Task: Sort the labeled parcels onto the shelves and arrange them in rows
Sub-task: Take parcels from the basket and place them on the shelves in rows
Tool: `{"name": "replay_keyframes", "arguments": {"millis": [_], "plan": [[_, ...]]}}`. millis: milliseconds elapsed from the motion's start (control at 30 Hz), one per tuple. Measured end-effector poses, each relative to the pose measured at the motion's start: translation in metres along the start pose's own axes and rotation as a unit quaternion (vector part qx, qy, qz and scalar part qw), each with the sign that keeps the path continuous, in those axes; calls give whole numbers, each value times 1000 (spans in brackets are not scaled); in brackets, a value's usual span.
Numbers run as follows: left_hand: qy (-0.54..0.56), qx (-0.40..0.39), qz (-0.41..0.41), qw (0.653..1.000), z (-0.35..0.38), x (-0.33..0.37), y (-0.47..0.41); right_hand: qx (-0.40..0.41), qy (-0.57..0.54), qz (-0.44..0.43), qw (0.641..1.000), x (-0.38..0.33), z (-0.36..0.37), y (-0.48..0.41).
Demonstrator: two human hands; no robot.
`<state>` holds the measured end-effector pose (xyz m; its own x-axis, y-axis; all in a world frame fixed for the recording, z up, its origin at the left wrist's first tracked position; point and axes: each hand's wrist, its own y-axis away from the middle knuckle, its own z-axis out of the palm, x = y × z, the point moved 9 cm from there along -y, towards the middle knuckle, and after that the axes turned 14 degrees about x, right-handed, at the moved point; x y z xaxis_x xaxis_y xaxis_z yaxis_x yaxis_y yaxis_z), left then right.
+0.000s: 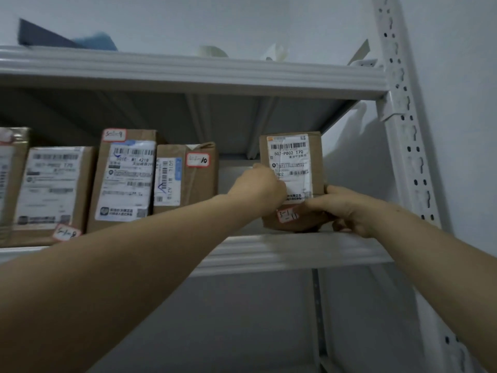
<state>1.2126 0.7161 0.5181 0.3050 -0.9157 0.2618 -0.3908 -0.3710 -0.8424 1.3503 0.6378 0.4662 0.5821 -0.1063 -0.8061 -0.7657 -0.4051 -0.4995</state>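
Observation:
A small brown parcel (314, 146) with a white shipping label and a red-edged tag reading 3-1-11 stands upright at the right end of the grey shelf (282, 251). My left hand (259, 188) grips its left edge. My right hand (345, 207) holds its lower right corner, fingers curled under it. Left of a gap stands a row of labelled brown parcels: the parcel tagged 10 (188, 176), the taller parcel tagged 9 (123, 179), and another wide parcel (51, 189).
The white slotted upright post (411, 146) rises just right of the parcel. The upper shelf (188, 74) carries a dark flat item (43, 36) and pale objects. A further parcel (10, 170) is cut off at the left edge. A wall lies behind.

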Motion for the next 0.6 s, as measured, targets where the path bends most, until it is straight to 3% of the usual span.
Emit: {"name": "replay_keyframes", "arguments": {"millis": [167, 333, 400, 467, 600], "plan": [[-190, 108, 153, 964, -54, 1, 8, -17, 10, -14, 1000, -18, 30, 9], [-229, 236, 166, 930, -107, -19, -4, -21, 32, -26, 999, -28, 40, 22], [-214, 203, 131, 946, -113, -37, -15, -15, 40, -23, 999, -31, 42, 26], [-228, 119, 91, 962, -107, -56, -25, -18, 37, -24, 999, -33, 44, 28], [-283, -26, 56, 957, -93, -82, -27, -34, 35, -48, 998, -39, 47, 34]]}}
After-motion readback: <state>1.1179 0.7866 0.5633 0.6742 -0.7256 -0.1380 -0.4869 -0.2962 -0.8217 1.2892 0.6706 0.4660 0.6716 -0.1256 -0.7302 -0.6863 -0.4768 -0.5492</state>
